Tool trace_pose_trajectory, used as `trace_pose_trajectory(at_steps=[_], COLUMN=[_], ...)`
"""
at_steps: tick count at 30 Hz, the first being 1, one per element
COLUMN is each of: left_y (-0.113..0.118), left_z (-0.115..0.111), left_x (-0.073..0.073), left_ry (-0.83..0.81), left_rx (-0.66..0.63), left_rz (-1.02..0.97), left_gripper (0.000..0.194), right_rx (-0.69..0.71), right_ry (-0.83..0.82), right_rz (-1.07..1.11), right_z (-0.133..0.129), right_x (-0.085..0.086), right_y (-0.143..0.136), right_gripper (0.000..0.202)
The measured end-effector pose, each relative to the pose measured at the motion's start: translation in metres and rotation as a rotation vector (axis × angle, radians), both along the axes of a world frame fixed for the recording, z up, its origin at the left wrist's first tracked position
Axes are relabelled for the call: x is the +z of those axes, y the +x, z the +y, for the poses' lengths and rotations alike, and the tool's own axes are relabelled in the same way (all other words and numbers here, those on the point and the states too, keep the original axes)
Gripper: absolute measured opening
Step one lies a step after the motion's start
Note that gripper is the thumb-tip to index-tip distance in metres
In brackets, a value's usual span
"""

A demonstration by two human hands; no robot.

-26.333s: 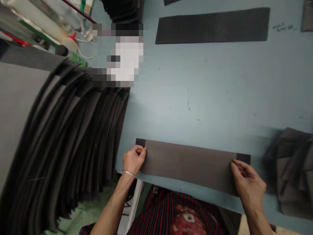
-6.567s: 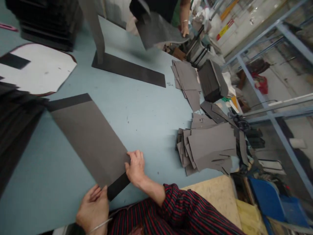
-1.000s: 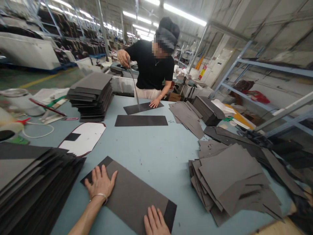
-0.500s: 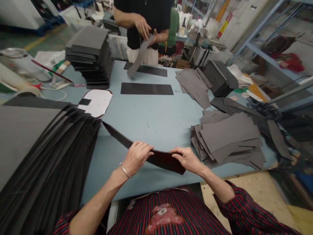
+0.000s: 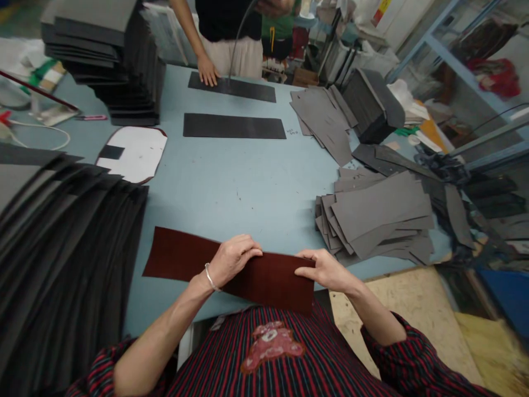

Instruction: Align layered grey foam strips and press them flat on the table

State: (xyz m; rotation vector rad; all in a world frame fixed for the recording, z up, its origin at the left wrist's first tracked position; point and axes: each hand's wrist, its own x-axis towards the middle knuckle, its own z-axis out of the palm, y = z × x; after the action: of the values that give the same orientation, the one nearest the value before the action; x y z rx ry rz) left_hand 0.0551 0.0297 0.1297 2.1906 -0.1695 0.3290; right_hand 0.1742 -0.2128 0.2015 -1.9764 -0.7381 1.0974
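A long dark reddish-brown strip (image 5: 273, 281) lies across the near edge of the table, its face turned up toward me; its material I cannot make out. My left hand (image 5: 235, 256) grips the strip's upper edge near the middle, fingers curled over it, a silver bangle on the wrist. At the strip's right end, my right hand (image 5: 324, 269) pinches it between thumb and fingers. The strip's left end rests on or close above the tabletop. To the right of my right hand lies a loose pile of grey flat pieces (image 5: 380, 215).
Stacked black sheets (image 5: 74, 237) fill the left side. A taller stack (image 5: 103, 66) stands behind them, near a white rounded panel (image 5: 140, 151). Two black strips, the nearer one (image 5: 233, 125) flat, lie at the far side, where a co-worker's hand (image 5: 208, 70) presses the other.
My hands have turned the strip so its brown face shows, and its left end has come down. Across the table, the co-worker's one hand has moved down onto a black strip.
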Motion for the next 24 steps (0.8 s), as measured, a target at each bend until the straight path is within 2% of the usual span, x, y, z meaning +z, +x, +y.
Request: trace_pose_trajectory(at_steps=[3, 7, 12, 18, 21, 24], left_y=[0.007, 0.019, 0.031, 0.036, 0.039, 0.047], left_z=[-0.005, -0.025, -0.049, -0.057, -0.061, -0.061], left_x=[-0.006, -0.010, -0.013, -0.012, -0.012, -0.021], left_ry=[0.033, 0.072, -0.020, -0.125, -0.099, -0.036], left_rx=[-0.031, -0.070, -0.081, -0.016, -0.001, -0.030], left_rz=[-0.028, -0.091, -0.142, -0.119, -0.117, -0.092], left_gripper=[0.024, 0.021, 0.024, 0.022, 0.028, 0.030], right_rx=[-0.110, -0.162, -0.238, -0.377, -0.418, -0.393], right_ry=[0.011, 0.045, 0.003, 0.034, 0.011, -0.030], right_rz=[0.019, 0.019, -0.079, -0.063, -0.040, -0.037], right_z=[-0.001, 0.005, 0.014, 0.022, 0.025, 0.026], right_x=[-0.003, -0.005, -0.006, -0.019, -0.029, -0.039], right_y=[-0.008, -0.015, -0.014, -0.018, -0.021, -0.017], right_gripper=[0.020, 0.023, 0.018, 0.025, 0.032, 0.035])
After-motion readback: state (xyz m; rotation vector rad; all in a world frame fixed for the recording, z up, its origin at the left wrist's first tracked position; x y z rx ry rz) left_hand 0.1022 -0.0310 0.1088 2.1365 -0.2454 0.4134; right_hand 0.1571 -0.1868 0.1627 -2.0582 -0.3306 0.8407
